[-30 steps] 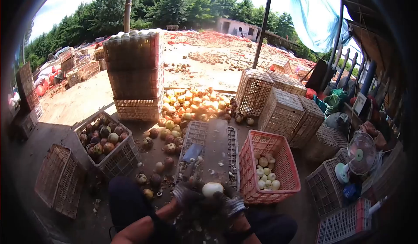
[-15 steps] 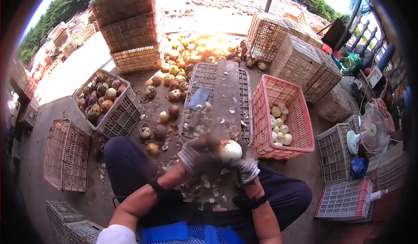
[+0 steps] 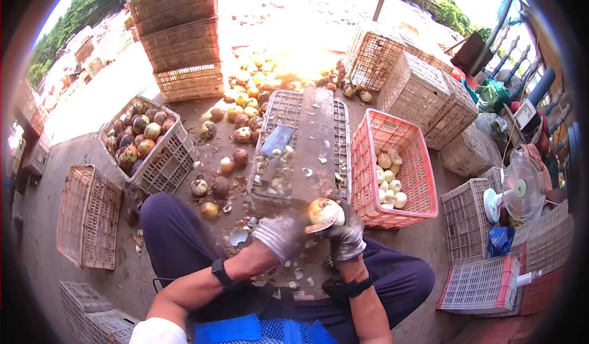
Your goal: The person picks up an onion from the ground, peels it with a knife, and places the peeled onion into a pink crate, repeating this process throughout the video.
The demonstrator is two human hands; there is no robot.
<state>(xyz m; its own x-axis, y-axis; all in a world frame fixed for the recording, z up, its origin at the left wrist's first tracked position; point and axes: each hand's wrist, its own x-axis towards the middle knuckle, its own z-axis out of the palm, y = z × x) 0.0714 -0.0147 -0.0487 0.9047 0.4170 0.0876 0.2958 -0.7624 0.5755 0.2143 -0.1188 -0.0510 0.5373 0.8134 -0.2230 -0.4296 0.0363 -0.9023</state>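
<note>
A partly pared coconut [image 3: 327,211], white on one side and brown-orange on the other, sits in my right hand [image 3: 347,236], whose gloved fingers wrap round it from the right and below. My left hand [image 3: 273,238], in a striped grey glove, is closed and blurred at the fingers, just left of the coconut. What looks like a thin knife [image 3: 322,225] runs from it along the coconut's lower side; its handle is hidden. Beyond my hands lies a dirty wooden board [image 3: 316,147] with white scraps on it. A cleaver [image 3: 278,140] rests left of the board.
To the right stands a red crate [image 3: 396,220] holding several white pared coconuts [image 3: 392,187]. At left, a grey crate [image 3: 175,160] is full of brown coconuts [image 3: 144,129]. More coconuts [image 3: 245,108] lie on the floor. Stacked crates [image 3: 181,43] and a fan [image 3: 521,187] stand around.
My left hand has moved from the coconut's top left, down and to the left. The coconut has turned, showing more brown skin, and the blade-like edge now shows under it.
</note>
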